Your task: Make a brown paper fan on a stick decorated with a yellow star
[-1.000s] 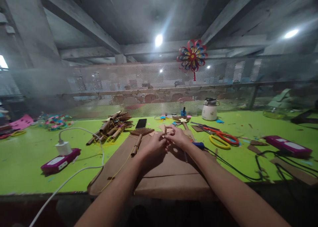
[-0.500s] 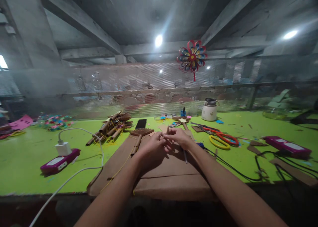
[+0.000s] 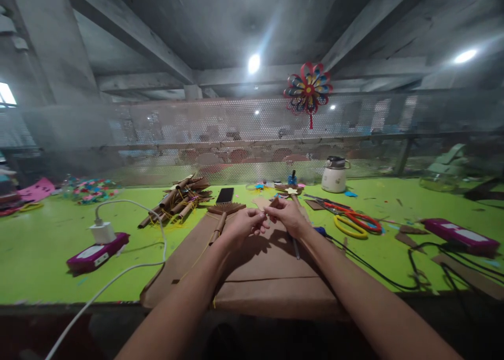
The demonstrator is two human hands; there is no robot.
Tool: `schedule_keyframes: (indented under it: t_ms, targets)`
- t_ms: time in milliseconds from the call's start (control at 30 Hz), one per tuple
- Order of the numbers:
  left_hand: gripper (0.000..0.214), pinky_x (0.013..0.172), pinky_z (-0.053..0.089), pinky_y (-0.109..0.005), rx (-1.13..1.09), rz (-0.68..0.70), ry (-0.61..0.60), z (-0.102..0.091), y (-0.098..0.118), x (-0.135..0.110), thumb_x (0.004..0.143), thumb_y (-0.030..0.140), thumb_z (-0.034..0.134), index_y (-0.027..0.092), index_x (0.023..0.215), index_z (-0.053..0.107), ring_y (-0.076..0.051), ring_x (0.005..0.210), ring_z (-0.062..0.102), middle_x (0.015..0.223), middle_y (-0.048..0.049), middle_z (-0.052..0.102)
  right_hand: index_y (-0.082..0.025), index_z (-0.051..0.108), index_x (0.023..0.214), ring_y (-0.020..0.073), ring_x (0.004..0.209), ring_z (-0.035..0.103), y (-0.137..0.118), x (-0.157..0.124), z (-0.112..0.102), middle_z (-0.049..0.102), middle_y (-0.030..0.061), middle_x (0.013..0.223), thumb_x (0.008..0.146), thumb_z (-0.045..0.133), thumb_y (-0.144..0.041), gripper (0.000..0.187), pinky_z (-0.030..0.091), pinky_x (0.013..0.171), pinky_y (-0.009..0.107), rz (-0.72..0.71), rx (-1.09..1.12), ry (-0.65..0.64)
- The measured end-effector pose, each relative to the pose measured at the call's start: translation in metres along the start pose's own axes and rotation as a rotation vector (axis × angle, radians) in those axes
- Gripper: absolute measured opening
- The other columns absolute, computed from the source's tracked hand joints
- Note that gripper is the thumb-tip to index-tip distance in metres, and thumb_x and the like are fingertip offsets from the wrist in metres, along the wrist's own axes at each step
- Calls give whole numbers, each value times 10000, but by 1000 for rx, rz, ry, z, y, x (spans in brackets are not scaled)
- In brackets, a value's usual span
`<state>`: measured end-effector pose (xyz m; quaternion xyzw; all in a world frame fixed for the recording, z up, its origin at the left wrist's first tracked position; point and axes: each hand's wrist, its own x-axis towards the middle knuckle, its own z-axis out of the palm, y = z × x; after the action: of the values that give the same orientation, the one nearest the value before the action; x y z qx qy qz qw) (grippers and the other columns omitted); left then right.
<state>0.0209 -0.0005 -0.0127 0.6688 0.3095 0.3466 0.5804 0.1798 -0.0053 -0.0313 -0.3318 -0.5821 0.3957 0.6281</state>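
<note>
Both hands meet above a brown paper sheet (image 3: 268,268) on the green table. My right hand (image 3: 290,218) pinches a small folded piece of brown cardboard (image 3: 274,203) between thumb and fingers. My left hand (image 3: 247,223) is close beside it, thumb and forefinger pressed together at the right fingertips; what they hold, if anything, is too small to make out. Left of the hands lies a pleated brown fan (image 3: 225,209) with a rolled paper handle. Beyond my right hand rests a brown piece with a pale yellow star (image 3: 291,191).
A pile of rolled brown tubes (image 3: 177,202) and a black phone (image 3: 225,195) lie behind on the left. Scissors with red and yellow handles (image 3: 352,226), a white flask (image 3: 334,175) and black cables (image 3: 378,273) are right. Purple power strips (image 3: 96,252) sit either side.
My hands have drawn slightly apart, the left moving a little left and opening its lower fingers. The brown cardboard piece now tilts to the right in my right hand.
</note>
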Motion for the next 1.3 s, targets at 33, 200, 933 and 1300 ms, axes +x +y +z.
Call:
schedule_keyframes:
  t_ms: [33, 200, 933, 1300]
  targets:
    - [240, 483, 329, -189, -13, -1, -3, 0, 0, 0, 772, 352, 618, 116, 748, 586, -74, 539, 537, 694, -43, 639, -158, 548, 604, 82, 448, 454, 0, 0, 0, 547, -29, 536, 619, 757, -397, 318, 355, 462, 234, -2, -6, 8]
    - [199, 491, 352, -189, -24, 10, 10, 2, -2, 2, 794, 304, 591, 115, 739, 562, -77, 538, 553, 680, -38, 630, -161, 551, 599, 88, 452, 461, -1, -1, 2, 549, -26, 532, 625, 747, -410, 318, 371, 473, 240, -17, -56, 35]
    - [156, 422, 276, -169, 16, -10, 224, 5, -2, 4, 713, 142, 542, 141, 564, 499, -46, 406, 413, 510, 8, 537, -176, 600, 680, 131, 626, 526, 6, -10, 14, 588, 13, 666, 798, 553, -172, 128, 383, 604, 234, -424, -715, -1]
    - [96, 373, 167, -167, -102, -150, 202, -1, 5, 4, 661, 185, 565, 137, 602, 506, -34, 365, 364, 485, 24, 497, -190, 568, 700, 154, 717, 521, 0, -14, 19, 550, 30, 741, 844, 521, -150, 157, 411, 648, 249, -537, -811, -40]
